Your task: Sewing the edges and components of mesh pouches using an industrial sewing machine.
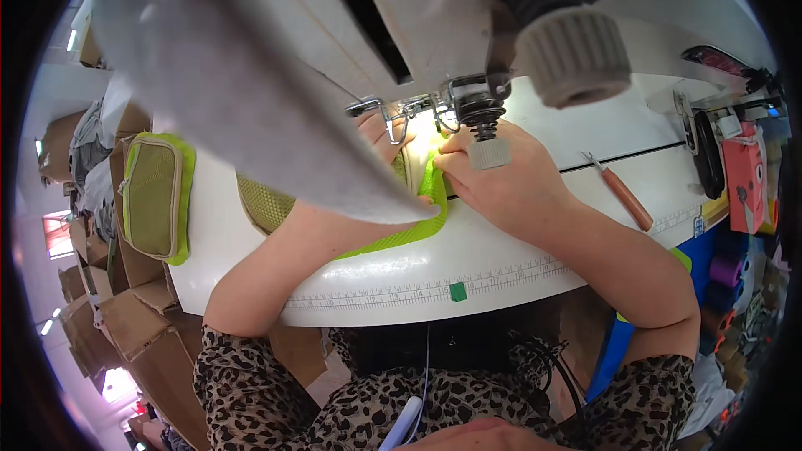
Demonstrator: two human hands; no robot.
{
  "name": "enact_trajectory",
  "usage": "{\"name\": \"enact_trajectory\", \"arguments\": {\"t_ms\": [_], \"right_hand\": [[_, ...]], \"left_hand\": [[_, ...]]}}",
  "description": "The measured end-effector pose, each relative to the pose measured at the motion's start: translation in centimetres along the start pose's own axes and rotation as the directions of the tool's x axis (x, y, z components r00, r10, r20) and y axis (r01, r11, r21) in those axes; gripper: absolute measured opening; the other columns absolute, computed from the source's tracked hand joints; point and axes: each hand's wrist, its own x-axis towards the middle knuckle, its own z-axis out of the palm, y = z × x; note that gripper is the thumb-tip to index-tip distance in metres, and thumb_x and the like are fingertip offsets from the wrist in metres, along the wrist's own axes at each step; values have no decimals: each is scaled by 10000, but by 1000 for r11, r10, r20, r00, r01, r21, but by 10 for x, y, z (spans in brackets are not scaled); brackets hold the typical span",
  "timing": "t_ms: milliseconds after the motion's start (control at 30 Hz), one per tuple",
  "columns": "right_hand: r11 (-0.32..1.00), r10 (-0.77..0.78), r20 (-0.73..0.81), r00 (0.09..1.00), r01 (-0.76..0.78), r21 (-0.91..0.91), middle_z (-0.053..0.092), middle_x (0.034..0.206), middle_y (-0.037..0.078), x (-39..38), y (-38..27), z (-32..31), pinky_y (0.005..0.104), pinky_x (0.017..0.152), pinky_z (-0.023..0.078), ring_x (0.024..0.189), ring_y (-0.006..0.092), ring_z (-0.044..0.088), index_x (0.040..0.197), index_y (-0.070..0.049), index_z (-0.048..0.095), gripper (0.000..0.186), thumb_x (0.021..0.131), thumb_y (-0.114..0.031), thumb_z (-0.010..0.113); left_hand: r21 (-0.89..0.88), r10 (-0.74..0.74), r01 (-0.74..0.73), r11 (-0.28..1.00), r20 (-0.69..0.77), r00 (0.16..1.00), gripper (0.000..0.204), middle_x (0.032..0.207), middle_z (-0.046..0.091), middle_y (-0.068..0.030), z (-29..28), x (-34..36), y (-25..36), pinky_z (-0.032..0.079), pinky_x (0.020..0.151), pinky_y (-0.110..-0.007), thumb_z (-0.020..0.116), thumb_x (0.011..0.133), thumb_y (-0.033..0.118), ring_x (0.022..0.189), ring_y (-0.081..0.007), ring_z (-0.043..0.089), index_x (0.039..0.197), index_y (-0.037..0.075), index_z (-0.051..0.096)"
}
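Note:
A lime-green mesh pouch piece (266, 200) with beige trim lies under the sewing machine's needle area (426, 113). My left hand (380, 135) is on it, partly hidden by a blurred pale flap; its visible fingers curve over the fabric beside the presser foot. From the right, my right hand (505, 175) pinches the bright green edge (428, 188) close to the needle, its fingers bent together. A lamp lights that spot strongly, and the fingertips' exact contact is hard to see.
Another green pouch (154, 198) rests at the table's left edge. A seam ripper (618, 190) with a brown handle lies right of my right hand. Black-handled snips (708, 150) and a pink box (746, 179) are farther right. Cardboard boxes (138, 317) stand left of the table.

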Motion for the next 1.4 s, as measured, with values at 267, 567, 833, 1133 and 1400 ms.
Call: {"name": "enact_trajectory", "arguments": {"t_ms": [267,567,833,1133,1400], "right_hand": [[1000,1,31,1000,-1,-4,520,851,43,2,-1,-1,335,785,515,841,190,577,728,-78,608,63,721,-126,648],[993,47,-45,998,-42,110,540,843,30,2,-3,-1,360,732,511,818,197,573,720,-60,633,78,694,-120,676],[994,44,5,999,-44,98,541,774,56,-1,5,11,382,681,496,773,233,585,754,-66,637,78,708,-106,686],[999,41,15,999,-41,-2,635,935,13,8,-3,0,379,749,515,844,236,620,871,-109,681,153,732,-123,745],[994,109,102,989,-109,-12,658,956,40,3,-4,-1,379,857,519,997,235,665,904,-68,696,187,743,3,761]], "left_hand": [[8,27,-27,1000,-30,999,720,1178,612,-211,5,-7,-9,509,919,-468,843,649,298,1060,-395,588,1219,-59,585],[-80,32,-32,996,-1,1000,655,1125,619,-154,1,-2,-5,512,891,-431,825,675,279,1032,-354,597,1238,31,601],[-102,-17,21,995,39,999,608,1253,586,-171,-3,-1,-5,481,1000,-447,798,690,261,1148,-348,574,1193,-4,582],[-70,55,-59,996,-56,997,590,1267,568,-156,2,-5,-13,422,1086,-460,789,724,330,1237,-331,514,1158,-14,589],[-134,52,-57,989,-42,998,598,1292,572,-162,8,-4,-18,404,1112,-460,785,738,346,1298,-331,494,1172,-18,593]]}}
